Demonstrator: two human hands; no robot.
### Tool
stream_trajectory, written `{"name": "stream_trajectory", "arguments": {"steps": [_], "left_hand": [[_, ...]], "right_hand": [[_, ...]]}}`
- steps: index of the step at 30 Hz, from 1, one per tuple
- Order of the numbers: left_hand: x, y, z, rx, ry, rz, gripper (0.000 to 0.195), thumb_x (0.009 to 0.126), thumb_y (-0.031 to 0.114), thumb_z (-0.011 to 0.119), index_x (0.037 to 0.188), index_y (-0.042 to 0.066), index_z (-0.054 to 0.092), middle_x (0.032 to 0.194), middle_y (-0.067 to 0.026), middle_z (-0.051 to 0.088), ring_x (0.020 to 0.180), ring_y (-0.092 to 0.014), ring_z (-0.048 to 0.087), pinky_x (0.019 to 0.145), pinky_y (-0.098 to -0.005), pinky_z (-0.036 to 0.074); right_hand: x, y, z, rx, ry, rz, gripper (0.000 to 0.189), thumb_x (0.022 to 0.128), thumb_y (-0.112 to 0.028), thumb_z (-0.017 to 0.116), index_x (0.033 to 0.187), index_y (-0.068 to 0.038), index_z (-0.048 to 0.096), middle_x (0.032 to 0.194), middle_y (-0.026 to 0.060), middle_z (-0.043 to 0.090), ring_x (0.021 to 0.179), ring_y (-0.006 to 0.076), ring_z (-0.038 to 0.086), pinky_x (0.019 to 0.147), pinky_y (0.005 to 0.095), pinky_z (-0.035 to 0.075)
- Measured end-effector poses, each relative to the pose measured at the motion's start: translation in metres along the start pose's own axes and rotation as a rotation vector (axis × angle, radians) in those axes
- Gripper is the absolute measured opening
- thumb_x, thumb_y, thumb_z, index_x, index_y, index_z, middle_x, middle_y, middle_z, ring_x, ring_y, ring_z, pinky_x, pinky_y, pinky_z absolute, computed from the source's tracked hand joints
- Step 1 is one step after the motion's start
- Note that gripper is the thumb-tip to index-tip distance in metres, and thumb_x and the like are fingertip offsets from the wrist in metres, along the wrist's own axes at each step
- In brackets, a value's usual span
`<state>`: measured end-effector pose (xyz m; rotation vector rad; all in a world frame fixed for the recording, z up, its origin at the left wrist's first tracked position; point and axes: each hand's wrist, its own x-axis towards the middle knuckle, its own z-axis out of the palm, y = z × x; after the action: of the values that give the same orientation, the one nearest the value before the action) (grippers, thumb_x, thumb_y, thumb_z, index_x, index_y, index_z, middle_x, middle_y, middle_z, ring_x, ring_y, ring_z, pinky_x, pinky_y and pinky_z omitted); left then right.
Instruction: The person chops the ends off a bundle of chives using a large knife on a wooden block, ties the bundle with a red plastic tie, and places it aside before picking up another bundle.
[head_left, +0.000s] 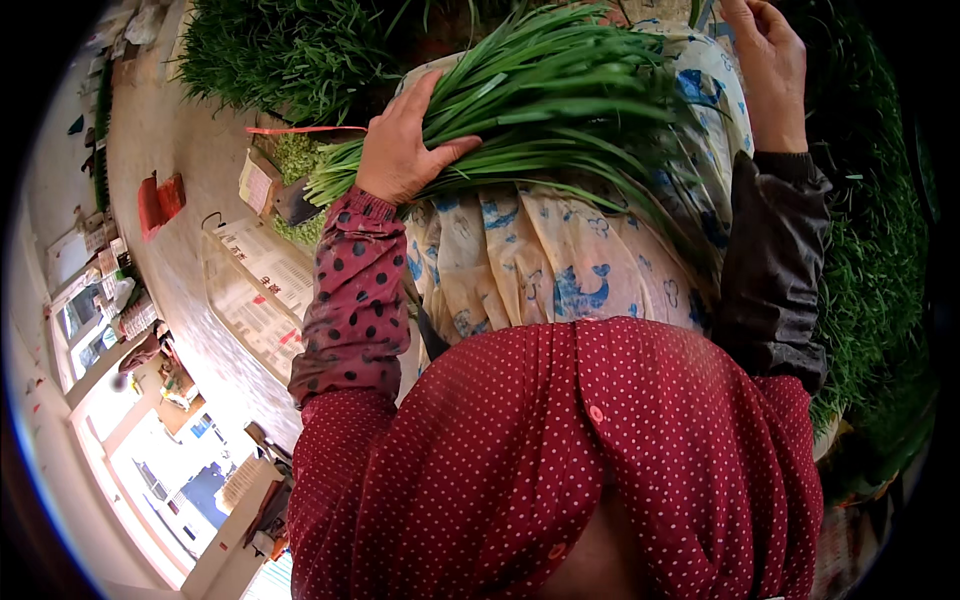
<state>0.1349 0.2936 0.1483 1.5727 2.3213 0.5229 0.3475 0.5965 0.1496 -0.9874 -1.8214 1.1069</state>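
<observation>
A bunch of long green garlic chives (540, 97) lies across my lap, over a cream plastic apron (510, 262) printed with blue figures. My left hand (409, 142) grips the bunch near its pale cut ends, thumb on the near side. A thin red strip (304, 130) sticks out to the left from beside this hand. My right hand (769, 64) is raised at the top right edge, apart from the bunch, its fingers curled. The frame edge cuts off its fingertips, so whether it holds anything is hidden.
Heaps of green leaves lie at the far left (292, 60) and along my right side (870, 277). Left of me are pale green trimmings (296, 161), a printed paper bag (259, 285) and a red object (160, 202) on the floor. A bright doorway (180, 480) stands farther left.
</observation>
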Motion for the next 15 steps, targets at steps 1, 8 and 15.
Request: {"name": "stream_trajectory", "arguments": {"steps": [1,8,15], "left_hand": [[0.003,-0.002,0.001,-0.032,-0.017,-0.069,0.079,0.074,0.038,0.076,0.137,0.008,0.039,0.127,-0.0175,0.054,0.115,-0.035,0.054,0.094,-0.0384,0.044],[0.01,-0.005,0.001,-0.039,0.084,-0.109,0.057,0.086,0.035,0.065,0.131,0.006,0.046,0.109,-0.019,0.064,0.099,-0.034,0.063,0.081,-0.0352,0.049],[0.002,-0.012,0.011,-0.084,0.132,-0.204,0.047,0.088,0.034,0.061,0.125,0.006,0.052,0.105,-0.0184,0.063,0.096,-0.036,0.06,0.079,-0.0402,0.049]], "right_hand": [[-0.011,-0.011,0.007,0.089,0.0,-0.107,0.018,0.091,-0.017,0.062,0.087,0.0,0.059,0.071,0.0006,0.058,0.057,0.0072,0.049,0.05,0.0238,0.04],[-0.101,-0.072,0.057,0.028,-0.575,-0.509,0.01,0.08,-0.014,0.065,0.078,-0.007,0.059,0.068,0.0081,0.057,0.061,0.0225,0.06,0.054,0.0349,0.046],[-0.149,-0.057,0.115,-0.665,-0.508,-0.736,0.033,0.078,-0.014,0.057,0.109,-0.002,0.055,0.118,0.0123,0.056,0.117,0.0262,0.049,0.089,0.0376,0.039]]}}
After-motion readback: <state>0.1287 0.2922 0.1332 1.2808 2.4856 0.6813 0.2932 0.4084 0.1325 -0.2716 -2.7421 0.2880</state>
